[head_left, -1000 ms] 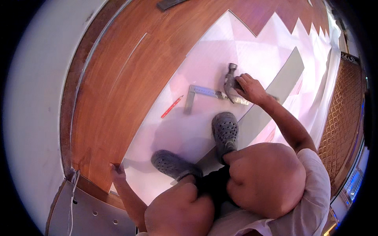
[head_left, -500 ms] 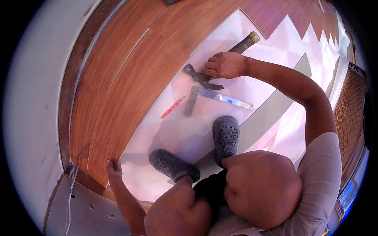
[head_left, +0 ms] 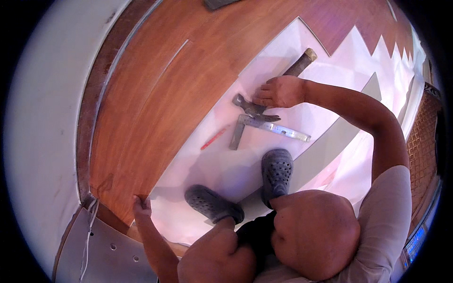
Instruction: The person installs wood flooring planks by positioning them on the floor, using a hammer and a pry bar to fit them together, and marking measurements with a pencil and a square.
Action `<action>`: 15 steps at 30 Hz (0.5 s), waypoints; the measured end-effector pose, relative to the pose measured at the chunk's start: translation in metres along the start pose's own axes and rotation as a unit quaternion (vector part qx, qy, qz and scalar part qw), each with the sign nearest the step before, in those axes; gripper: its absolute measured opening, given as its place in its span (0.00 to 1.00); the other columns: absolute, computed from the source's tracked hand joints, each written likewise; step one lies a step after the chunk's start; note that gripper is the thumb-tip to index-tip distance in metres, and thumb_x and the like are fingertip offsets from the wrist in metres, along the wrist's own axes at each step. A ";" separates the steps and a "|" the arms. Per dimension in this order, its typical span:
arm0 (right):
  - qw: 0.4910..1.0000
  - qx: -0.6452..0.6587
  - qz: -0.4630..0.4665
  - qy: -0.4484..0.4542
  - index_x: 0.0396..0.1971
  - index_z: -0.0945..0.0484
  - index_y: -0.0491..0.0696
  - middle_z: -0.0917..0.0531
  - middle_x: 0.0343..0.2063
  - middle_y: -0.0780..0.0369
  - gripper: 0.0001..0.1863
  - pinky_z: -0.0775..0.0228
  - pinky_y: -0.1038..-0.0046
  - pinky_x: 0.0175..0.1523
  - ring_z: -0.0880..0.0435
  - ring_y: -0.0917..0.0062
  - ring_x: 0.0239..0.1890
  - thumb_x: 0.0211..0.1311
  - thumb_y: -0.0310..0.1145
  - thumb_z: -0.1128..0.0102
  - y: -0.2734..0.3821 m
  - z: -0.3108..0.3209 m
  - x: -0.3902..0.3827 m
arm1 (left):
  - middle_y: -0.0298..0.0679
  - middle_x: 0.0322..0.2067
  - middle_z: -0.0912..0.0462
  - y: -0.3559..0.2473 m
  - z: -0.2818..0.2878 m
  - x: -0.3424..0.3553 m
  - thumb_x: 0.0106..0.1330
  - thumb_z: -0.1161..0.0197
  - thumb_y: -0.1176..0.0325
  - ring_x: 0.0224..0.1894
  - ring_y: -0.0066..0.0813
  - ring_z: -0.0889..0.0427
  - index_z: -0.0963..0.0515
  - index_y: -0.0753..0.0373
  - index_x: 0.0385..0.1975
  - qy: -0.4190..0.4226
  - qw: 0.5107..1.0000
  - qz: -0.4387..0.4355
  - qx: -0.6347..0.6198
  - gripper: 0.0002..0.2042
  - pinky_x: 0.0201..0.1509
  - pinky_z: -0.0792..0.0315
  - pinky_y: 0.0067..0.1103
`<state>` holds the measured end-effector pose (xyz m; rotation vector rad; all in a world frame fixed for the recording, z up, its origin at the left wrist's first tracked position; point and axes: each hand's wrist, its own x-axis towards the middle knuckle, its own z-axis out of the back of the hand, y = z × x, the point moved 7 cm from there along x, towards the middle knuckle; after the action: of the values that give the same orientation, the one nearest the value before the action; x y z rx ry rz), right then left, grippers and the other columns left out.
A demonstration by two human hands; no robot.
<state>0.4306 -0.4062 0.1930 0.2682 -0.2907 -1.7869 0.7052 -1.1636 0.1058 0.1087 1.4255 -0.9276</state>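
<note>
My right hand (head_left: 282, 92) is closed around the hammer (head_left: 298, 64), close to its dark metal claw head. The handle, with a pale worn end, points away to the far right. A metal try square (head_left: 283, 132) lies just nearer to me, and the claw reaches over its corner. Left of the square is a red pencil (head_left: 214, 137). My left hand (head_left: 142, 206) rests at the near edge of the reddish-brown floorboards (head_left: 155, 127), fingers stretched onto the board and thumb a little apart. Part of its fingers is hard to make out.
White underlay (head_left: 188, 172) covers the floor under the tools. My grey clogs (head_left: 277, 170) stand on it beside a loose grey plank (head_left: 325, 146). A pale wall (head_left: 42, 118) runs along the left. Stepped board ends (head_left: 349, 42) lie at the far right.
The whole view has shifted, so things sit lower and further right. The hammer, in my right hand, has moved slightly nearer, its claw now over the square. My left hand stays at the board edge.
</note>
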 end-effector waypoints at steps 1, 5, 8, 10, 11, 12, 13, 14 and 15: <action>1.000 0.014 -0.024 -0.005 0.58 0.27 0.41 0.21 0.45 0.57 0.26 0.23 0.65 0.48 0.19 0.65 0.43 0.64 0.41 0.43 -0.006 0.001 0.003 | 0.39 0.44 0.12 -0.003 0.007 0.002 0.67 0.33 0.56 0.42 0.33 0.13 0.19 0.61 0.49 -0.011 1.000 -0.001 -0.005 0.18 0.44 0.13 0.31; 0.996 0.048 -0.078 -0.012 0.58 0.27 0.42 0.20 0.45 0.58 0.27 0.23 0.64 0.49 0.19 0.66 0.44 0.64 0.42 0.44 -0.014 0.005 0.003 | 0.39 0.42 0.12 0.005 -0.006 -0.004 0.67 0.33 0.58 0.41 0.34 0.12 0.18 0.61 0.47 -0.048 0.999 0.001 -0.004 0.16 0.43 0.13 0.32; 0.997 0.052 -0.055 -0.017 0.57 0.26 0.42 0.20 0.45 0.59 0.26 0.23 0.64 0.49 0.19 0.66 0.45 0.64 0.43 0.44 -0.009 0.005 0.003 | 0.39 0.42 0.12 0.006 -0.010 -0.004 0.68 0.34 0.56 0.41 0.35 0.12 0.17 0.60 0.45 -0.061 0.998 0.008 -0.013 0.15 0.43 0.13 0.32; 0.997 0.055 -0.059 -0.008 0.56 0.26 0.43 0.20 0.46 0.60 0.26 0.23 0.64 0.49 0.19 0.66 0.46 0.63 0.42 0.43 -0.013 0.007 0.007 | 0.38 0.42 0.12 0.002 -0.004 -0.002 0.69 0.35 0.55 0.41 0.35 0.12 0.17 0.60 0.45 -0.072 0.997 0.010 -0.014 0.15 0.43 0.13 0.32; 0.995 0.062 -0.077 0.004 0.56 0.25 0.44 0.19 0.46 0.60 0.26 0.23 0.63 0.49 0.19 0.66 0.46 0.62 0.42 0.42 -0.017 0.008 0.008 | 0.38 0.42 0.12 0.003 -0.001 -0.003 0.69 0.35 0.54 0.40 0.36 0.12 0.17 0.59 0.45 -0.082 0.997 0.011 -0.006 0.16 0.43 0.13 0.32; 0.993 0.068 -0.096 0.015 0.56 0.25 0.44 0.19 0.46 0.61 0.25 0.23 0.63 0.50 0.19 0.66 0.46 0.62 0.42 0.42 -0.020 0.008 0.009 | 0.37 0.42 0.12 0.003 0.001 -0.004 0.69 0.36 0.54 0.40 0.36 0.12 0.17 0.59 0.45 -0.091 0.996 0.013 0.003 0.16 0.43 0.13 0.32; 0.991 0.088 -0.100 0.008 0.56 0.25 0.44 0.19 0.45 0.60 0.26 0.23 0.63 0.50 0.19 0.66 0.46 0.61 0.42 0.41 -0.019 0.007 0.010 | 0.37 0.42 0.12 0.002 0.002 -0.004 0.69 0.36 0.53 0.40 0.36 0.12 0.17 0.59 0.45 -0.093 0.996 0.012 0.004 0.16 0.43 0.13 0.32; 0.989 0.106 -0.106 0.002 0.56 0.25 0.44 0.19 0.45 0.60 0.26 0.23 0.63 0.50 0.19 0.66 0.46 0.60 0.42 0.40 -0.016 0.006 0.008 | 0.37 0.42 0.12 0.004 -0.001 -0.004 0.69 0.36 0.53 0.40 0.36 0.12 0.17 0.59 0.45 -0.093 0.996 0.013 0.006 0.16 0.43 0.13 0.32; 0.986 0.125 -0.111 -0.003 0.56 0.25 0.44 0.19 0.44 0.60 0.26 0.23 0.63 0.50 0.19 0.66 0.46 0.59 0.42 0.39 -0.015 0.006 0.005 | 0.37 0.42 0.12 0.005 -0.005 -0.006 0.69 0.36 0.53 0.40 0.36 0.12 0.17 0.59 0.45 -0.092 0.996 0.013 0.008 0.16 0.43 0.14 0.32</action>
<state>0.4138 -0.4078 0.1931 0.4889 -0.5077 -1.9723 0.7050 -1.1541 0.1073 0.0521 1.2428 -0.9039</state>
